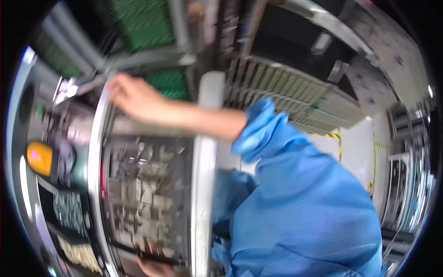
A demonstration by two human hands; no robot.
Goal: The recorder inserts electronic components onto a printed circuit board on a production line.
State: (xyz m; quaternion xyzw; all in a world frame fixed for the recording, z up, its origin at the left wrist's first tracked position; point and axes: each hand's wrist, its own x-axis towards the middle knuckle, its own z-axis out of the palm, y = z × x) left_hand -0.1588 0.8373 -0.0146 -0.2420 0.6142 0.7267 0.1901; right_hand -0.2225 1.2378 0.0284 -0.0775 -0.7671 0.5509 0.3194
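The whole picture is smeared by motion. My right hand (134, 97) reaches across from the blue sleeve to the far end of a pale metal rail (95, 152); its blurred fingers are bent over or beside that rail. Between this rail and a thicker white rail (203, 184) lies a dark framed panel (177, 184) with many grey and pale shapes in its middle. At the lower edge my left hand (157, 268) is partly visible, fingers and thumb on either side of the panel's dark near border. Its wrist is out of view.
Past the pale rail are an orange-and-black device (40, 158), a bin of greyish small parts (69, 212) and one of cream-coloured parts (79, 255). Green boards (143, 23) stand in racks at the top. A slatted crate (281, 87) and yellow-black floor tape (340, 152) are to the right.
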